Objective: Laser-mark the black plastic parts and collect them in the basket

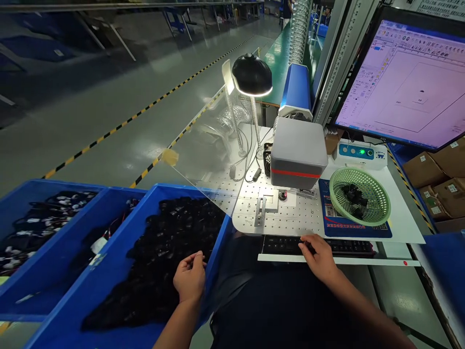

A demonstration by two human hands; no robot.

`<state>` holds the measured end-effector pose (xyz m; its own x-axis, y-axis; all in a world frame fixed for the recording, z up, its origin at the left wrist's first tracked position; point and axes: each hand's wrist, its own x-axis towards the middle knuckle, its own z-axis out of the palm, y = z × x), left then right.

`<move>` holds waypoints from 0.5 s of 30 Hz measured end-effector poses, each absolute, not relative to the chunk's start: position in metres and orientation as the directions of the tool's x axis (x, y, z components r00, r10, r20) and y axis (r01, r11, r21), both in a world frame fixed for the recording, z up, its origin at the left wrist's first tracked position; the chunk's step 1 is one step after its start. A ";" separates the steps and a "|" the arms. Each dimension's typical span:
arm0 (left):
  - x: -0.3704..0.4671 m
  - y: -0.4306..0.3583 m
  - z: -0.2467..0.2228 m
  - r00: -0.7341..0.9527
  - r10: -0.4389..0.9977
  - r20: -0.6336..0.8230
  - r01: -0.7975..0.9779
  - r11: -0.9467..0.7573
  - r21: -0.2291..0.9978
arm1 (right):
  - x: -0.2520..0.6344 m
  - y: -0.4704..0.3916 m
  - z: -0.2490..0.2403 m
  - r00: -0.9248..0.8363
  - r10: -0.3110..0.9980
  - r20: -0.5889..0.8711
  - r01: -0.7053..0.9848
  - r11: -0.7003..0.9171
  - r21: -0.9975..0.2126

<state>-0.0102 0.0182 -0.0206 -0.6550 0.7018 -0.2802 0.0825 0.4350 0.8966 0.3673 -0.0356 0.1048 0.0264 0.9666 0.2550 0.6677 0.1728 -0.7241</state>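
Left hand (189, 278), head view: fingers curled, thumb meeting forefinger, over black parts (170, 232) in a blue bin (123, 337); any hold cannot be told. Right hand (319, 258): fingers loosely bent at the keyboard (350, 247), grip likewise unclear. Black pieces (352, 195) lie in a green basket (384, 203).

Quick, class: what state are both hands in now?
Left hand: curled over the black parts; whether holding anything cannot be told.
Right hand: curled over the keyboard; holding cannot be told.
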 end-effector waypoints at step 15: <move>-0.019 0.019 -0.036 -0.674 0.611 -0.415 -0.095 0.485 0.869 | 0.389 0.051 0.084 0.199 0.929 0.311 0.744 0.064 -0.665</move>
<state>-0.0189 0.0189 -0.0362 -0.6736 0.6114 -0.4152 -0.0954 0.4852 0.8692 0.3893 0.0510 0.0838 0.1989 0.9293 0.3113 0.7441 0.0635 -0.6650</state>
